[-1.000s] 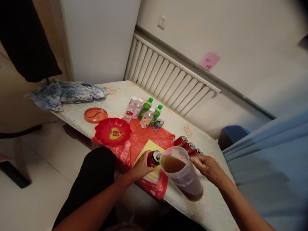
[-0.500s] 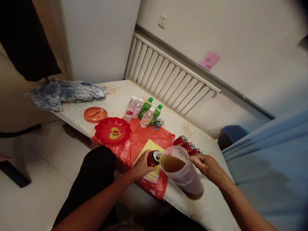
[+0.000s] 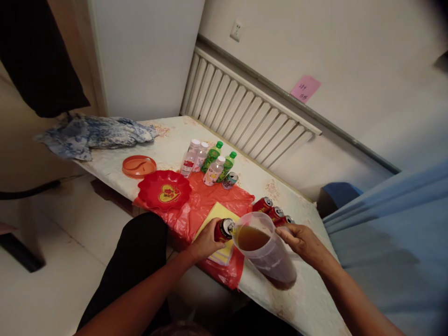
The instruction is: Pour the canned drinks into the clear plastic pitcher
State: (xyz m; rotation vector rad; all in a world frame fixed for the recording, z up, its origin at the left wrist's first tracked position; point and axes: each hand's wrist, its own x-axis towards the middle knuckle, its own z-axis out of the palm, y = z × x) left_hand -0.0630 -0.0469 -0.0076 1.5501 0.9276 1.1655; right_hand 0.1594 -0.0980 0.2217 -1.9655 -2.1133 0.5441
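Note:
My left hand [image 3: 206, 242] is wrapped round a dark red drink can [image 3: 223, 230], which tilts so its opened top meets the rim of a clear plastic pitcher [image 3: 269, 261]. Brown liquid [image 3: 254, 239] shows inside the pitcher. The fingers of my right hand [image 3: 301, 242] are closed on the pitcher's handle at its right side. Beneath the can lies a stack of yellow paper [image 3: 214, 215] on a red plastic bag [image 3: 196, 196]. Behind the pitcher stand several red cans [image 3: 263, 204] in a row.
Bottles with white caps [image 3: 213, 171] and green caps [image 3: 227, 165] stand at the back beside a teal can [image 3: 230, 180]. A red scalloped plate [image 3: 182, 186] and an orange dish [image 3: 139, 167] sit to the left. Patterned cloth [image 3: 105, 133] lies at the table's far left corner.

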